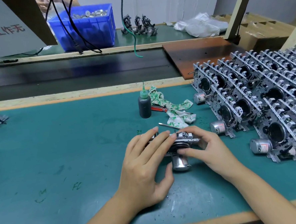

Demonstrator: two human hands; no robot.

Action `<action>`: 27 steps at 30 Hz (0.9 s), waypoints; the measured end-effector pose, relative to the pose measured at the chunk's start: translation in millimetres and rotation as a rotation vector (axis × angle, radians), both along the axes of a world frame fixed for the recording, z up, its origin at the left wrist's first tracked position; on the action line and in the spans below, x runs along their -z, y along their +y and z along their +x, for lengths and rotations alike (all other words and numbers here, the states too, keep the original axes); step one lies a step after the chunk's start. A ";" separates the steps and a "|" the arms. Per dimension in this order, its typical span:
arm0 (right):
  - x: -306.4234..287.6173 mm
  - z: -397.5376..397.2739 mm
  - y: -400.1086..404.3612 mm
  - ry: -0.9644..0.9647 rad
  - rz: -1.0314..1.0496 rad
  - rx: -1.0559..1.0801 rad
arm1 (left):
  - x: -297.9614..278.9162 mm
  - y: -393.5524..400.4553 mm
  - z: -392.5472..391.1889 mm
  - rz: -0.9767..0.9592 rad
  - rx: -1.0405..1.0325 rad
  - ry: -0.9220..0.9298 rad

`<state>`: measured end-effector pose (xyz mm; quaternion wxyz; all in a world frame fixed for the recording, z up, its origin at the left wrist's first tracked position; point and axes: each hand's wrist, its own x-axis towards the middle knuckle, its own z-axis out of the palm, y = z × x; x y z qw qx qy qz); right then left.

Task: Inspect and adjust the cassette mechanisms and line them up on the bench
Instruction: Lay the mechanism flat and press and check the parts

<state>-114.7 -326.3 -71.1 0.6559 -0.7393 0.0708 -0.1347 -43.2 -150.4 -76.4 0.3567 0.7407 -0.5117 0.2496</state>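
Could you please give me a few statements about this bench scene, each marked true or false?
1. Both hands hold one cassette mechanism over the green mat. True: the left hand and the right hand grip it from either side.
2. The dark bottle lies on its side. False: it stands upright, needle tip up.
3. The red-handled screwdriver is in the right hand. False: it lies by the patterned cloth.
4. The rows of mechanisms stand to the person's right. True.
5. The blue crate holds metal parts. True.
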 end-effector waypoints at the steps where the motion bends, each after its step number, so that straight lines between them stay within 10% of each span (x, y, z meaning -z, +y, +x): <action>1: -0.5 -0.2 0.3 0.003 0.009 -0.002 | -0.3 0.4 0.0 0.002 0.000 -0.006; 14: -4.5 -3.9 2.2 0.057 -0.067 -0.016 | 1.9 -0.3 1.6 -0.018 0.000 -0.016; 22: 3.5 -29.3 -4.0 -0.022 -1.087 0.233 | 4.7 -2.1 2.9 -0.046 0.001 -0.019; 27: 3.9 -29.1 -7.2 0.024 -1.133 0.298 | 5.2 -1.6 3.2 -0.043 0.004 -0.022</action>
